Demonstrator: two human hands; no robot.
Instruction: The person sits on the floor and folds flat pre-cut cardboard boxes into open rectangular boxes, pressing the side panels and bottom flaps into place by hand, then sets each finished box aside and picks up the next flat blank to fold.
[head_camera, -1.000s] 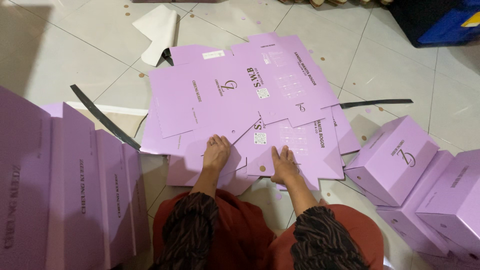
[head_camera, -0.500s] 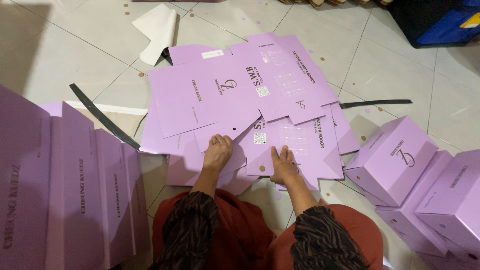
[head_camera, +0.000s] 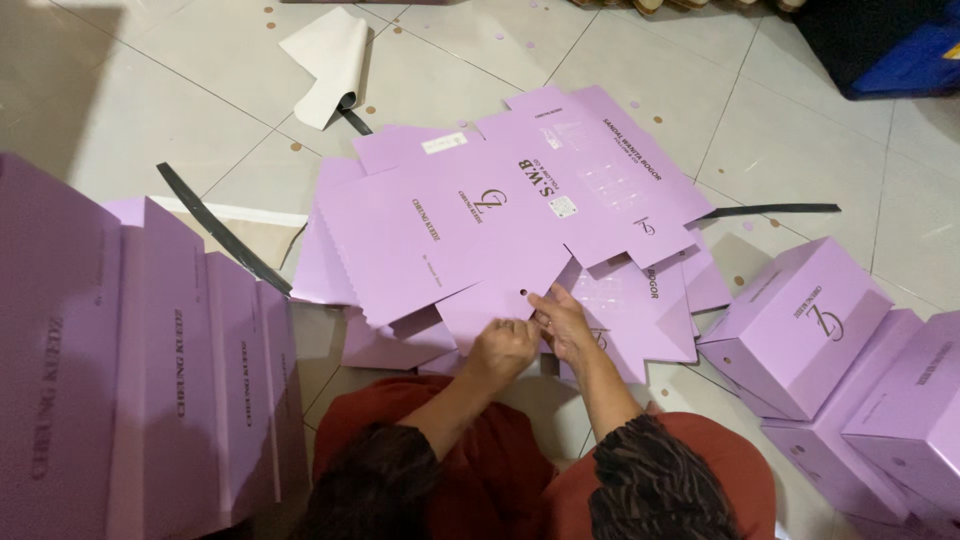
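On the tiled floor, right at the person's knees: both hands on the near flap of a flat lilac box blank.

Left hand (head_camera: 503, 347) is curled w/ fingers together, pinching the blank's bottom flap; right hand (head_camera: 562, 322) is just beside it, fingers closed on the same edge by a small punched hole. The flat lilac box blank (head_camera: 440, 245) lies on top of a loose pile of like blanks, directly ahead. Looks like thin printed card: light, stiff across panels but bends easily at the creases, smooth so prob. a bit slippery; best taken at a flap edge, not mid-panel. Stood-up blanks (head_camera: 150, 370) to the left, assembled lilac boxes (head_camera: 800, 325) to the right. Further out: black strap (head_camera: 220, 230), white sheet (head_camera: 325, 60), floor (head_camera: 150, 100) w/ scattered punch dots.
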